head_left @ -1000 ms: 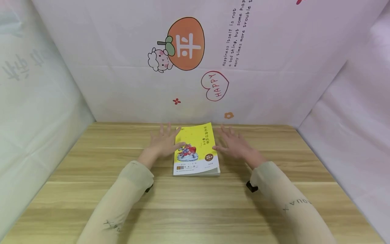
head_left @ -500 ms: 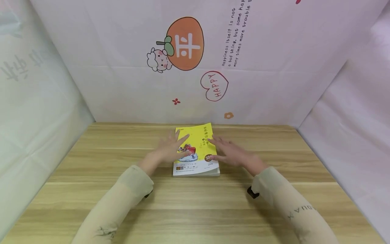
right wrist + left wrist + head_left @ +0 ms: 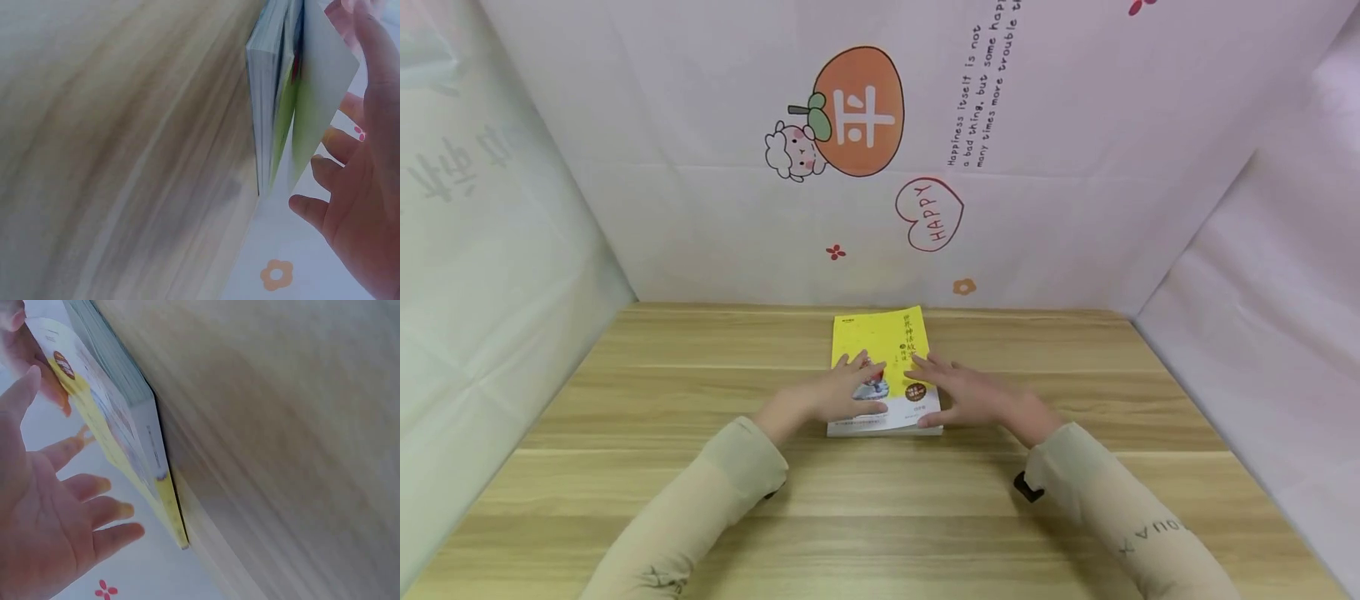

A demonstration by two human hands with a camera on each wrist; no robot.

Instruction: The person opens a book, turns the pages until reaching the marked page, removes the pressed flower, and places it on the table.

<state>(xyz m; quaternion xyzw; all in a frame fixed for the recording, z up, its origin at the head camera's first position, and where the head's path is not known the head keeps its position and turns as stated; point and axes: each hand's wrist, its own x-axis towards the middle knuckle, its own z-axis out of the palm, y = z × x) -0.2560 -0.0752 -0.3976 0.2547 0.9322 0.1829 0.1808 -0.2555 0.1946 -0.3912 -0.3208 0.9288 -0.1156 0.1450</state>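
A paperback book (image 3: 880, 333) lies flat on the wooden table, its yellow and white cover facing up. Over its lower left part is my left hand (image 3: 831, 394), fingers spread and close above the cover. My right hand (image 3: 973, 398) reaches over the lower right side, its thumb at the bottom corner. From the right wrist, the front cover (image 3: 322, 81) stands lifted away from the page block (image 3: 264, 94), with the right fingers relaxed beside its edge. The left wrist view shows the left fingers (image 3: 103, 512) extended beside the cover, curled round nothing.
The wooden table (image 3: 880, 517) extends on all sides of the book. White printed cloth (image 3: 715, 233) hangs directly behind the table, and more white cloth flanks it left and right. Black bands show at both sleeve cuffs.
Both hands have moved inward over the book and down toward its near edge. The book stays in place on the table.
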